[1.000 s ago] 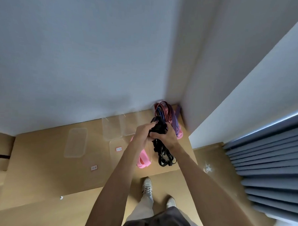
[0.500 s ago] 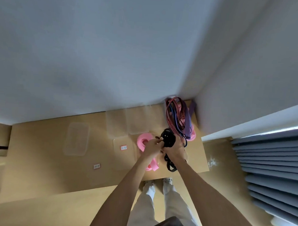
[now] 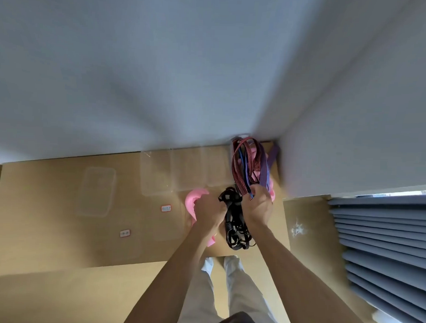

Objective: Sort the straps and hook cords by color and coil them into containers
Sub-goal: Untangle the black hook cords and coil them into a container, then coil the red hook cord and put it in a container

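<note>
White walls meet in a corner above a tan surface [image 3: 60, 204], with grey blinds [image 3: 385, 240] off to the right. Both hands work just above the near right part of that surface. The left hand [image 3: 209, 213] and the right hand [image 3: 257, 207] are each curled round a bundle of black cords [image 3: 236, 231], whose loops hang down between the wrists; hook ends cannot be made out clearly. The right hand seems also to touch the lower ends of the striped cords [image 3: 249, 167], a red, blue and purple bunch that runs from the corner toward the fingers, though whether it actually grips them is hard to tell. Pink straps [image 3: 193, 199] lie on the surface just left of the left hand and partly under it, and more pink shows behind the striped bunch. Clear containers [image 3: 182, 170] stand in a row against the wall, and what looks like a clear lid [image 3: 97, 191] lies apart to the left; nothing can be seen inside the containers. Two small labels [image 3: 166, 208] sit on the surface nearer the person. By the look of it the step in hand is gathering and coiling the black cords, with sorting barely begun, since no colour yet sits in a container. The next move likely calls for tightening the black loops into a compact coil, keeping them free of the striped bunch, then carrying the coil forward to one of the containers.
</note>
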